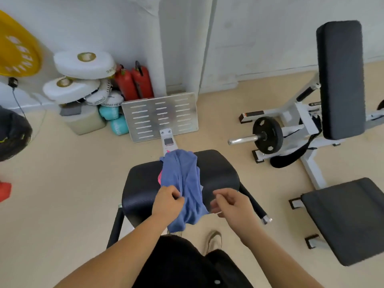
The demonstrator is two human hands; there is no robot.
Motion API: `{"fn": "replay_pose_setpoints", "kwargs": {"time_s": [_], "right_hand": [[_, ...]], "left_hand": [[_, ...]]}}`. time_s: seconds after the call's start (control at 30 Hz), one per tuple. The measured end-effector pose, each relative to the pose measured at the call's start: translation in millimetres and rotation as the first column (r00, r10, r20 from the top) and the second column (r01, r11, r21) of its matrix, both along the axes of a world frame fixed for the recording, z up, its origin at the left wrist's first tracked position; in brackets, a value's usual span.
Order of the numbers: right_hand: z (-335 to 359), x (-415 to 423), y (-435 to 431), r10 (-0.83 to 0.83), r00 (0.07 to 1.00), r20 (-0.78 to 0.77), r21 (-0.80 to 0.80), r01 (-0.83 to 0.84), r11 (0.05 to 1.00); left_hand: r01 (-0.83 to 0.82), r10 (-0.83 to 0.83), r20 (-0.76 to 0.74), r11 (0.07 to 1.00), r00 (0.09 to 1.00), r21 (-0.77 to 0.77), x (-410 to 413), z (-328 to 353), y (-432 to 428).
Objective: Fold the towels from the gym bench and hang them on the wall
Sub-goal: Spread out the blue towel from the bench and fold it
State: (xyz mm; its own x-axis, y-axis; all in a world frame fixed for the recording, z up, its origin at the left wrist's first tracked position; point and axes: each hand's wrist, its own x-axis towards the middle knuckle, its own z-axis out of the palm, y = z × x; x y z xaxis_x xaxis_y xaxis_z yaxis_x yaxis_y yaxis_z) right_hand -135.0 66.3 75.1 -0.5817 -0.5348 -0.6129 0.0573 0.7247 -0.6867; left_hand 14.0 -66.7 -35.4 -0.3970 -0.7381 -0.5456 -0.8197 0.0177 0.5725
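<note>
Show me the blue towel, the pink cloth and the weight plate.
blue towel (182, 175), head view, bunched middle
pink cloth (160, 178), head view, sliver beside the blue towel
weight plate (270, 129), head view, disc face

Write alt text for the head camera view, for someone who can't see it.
The left hand grips a crumpled blue towel lying on a black padded gym bench; the right hand, fingers curled, is beside the towel. A pink cloth shows beneath it.
</note>
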Motion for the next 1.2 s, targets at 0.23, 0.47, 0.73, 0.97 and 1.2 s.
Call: {"fn": "replay_pose_setpoints", "kwargs": {"time_s": [0.23,0.47,0.73,0.97,1.2], "right_hand": [[20,-42,-54,0.569,0.810,-0.143,-0.095,-0.584,0.806],[85,-38,-116,0.753,0.467,-0.463,-0.174,-0.881,0.440],[150,-39,-141,0.770,0.562,-0.303,-0.361,-0.815,0.452],[172,-64,-161,0.721,0.608,-0.333,-0.268,-0.794,0.546],[182,-104,-182,0.599,0.627,-0.498,-0.026,-0.701,0.712]], "left_hand": [[-0.262,0.261,-0.287,0.964,0.922,0.036,4,112,-4],[-0.247,0.161,-0.477,0.961,0.864,-0.123,14,238,-7],[-0.310,0.082,-0.526,0.879,0.847,-0.363,39,288,-37],[-0.127,-0.002,-0.230,0.827,0.973,-0.547,54,239,-91],[-0.093,0.069,-0.062,0.785,0.996,-0.612,59,216,-163]]}}
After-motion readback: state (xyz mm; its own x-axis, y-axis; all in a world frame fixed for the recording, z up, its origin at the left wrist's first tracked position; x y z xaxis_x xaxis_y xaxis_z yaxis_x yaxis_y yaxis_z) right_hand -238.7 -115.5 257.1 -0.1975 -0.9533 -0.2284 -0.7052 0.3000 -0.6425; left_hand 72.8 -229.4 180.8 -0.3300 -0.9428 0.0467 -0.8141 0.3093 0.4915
